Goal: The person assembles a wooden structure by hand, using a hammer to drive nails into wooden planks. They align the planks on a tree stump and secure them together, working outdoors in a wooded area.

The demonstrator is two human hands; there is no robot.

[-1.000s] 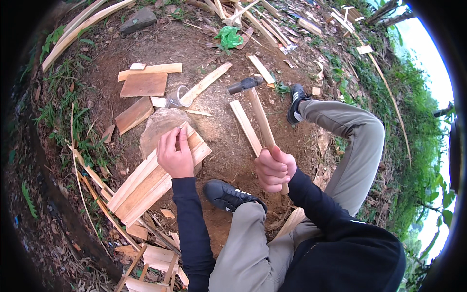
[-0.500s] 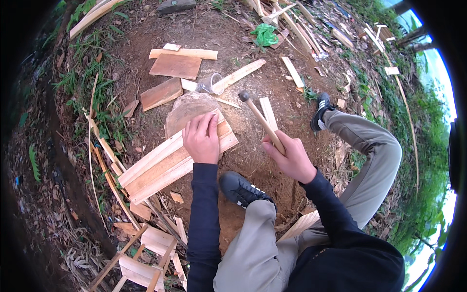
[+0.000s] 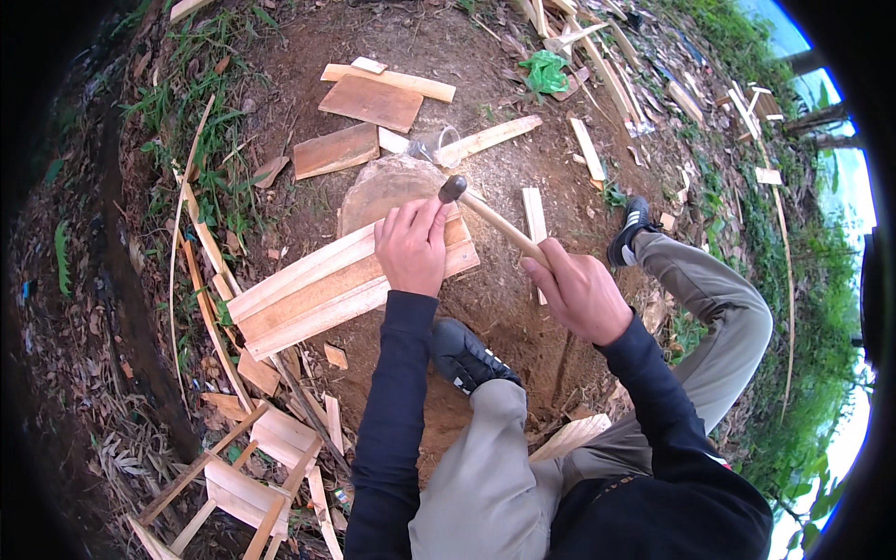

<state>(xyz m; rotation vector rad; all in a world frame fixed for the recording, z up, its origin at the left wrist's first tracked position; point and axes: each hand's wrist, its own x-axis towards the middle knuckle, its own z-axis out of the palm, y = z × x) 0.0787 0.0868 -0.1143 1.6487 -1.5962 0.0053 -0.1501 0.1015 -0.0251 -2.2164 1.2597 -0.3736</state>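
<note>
A dark-headed, wooden-handled hammer (image 3: 504, 225) is gripped by the right hand (image 3: 583, 291); long, pale wooden boards (image 3: 327, 291) are supported on a round tan stump (image 3: 385, 189) beneath the left hand (image 3: 411, 250), whose grip cannot be told.

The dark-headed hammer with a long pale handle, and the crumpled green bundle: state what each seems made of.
Hammer: its head looks like dull metal, probably steel, being dark grey; its handle appears to be bare wood, tan and unpainted. Green bundle: likely thin plastic film, given its bright, wrinkled folds.

Hammer (image 3: 504, 225) swung leftward, its head (image 3: 453, 189) now just beside the left hand (image 3: 411, 247)
</note>
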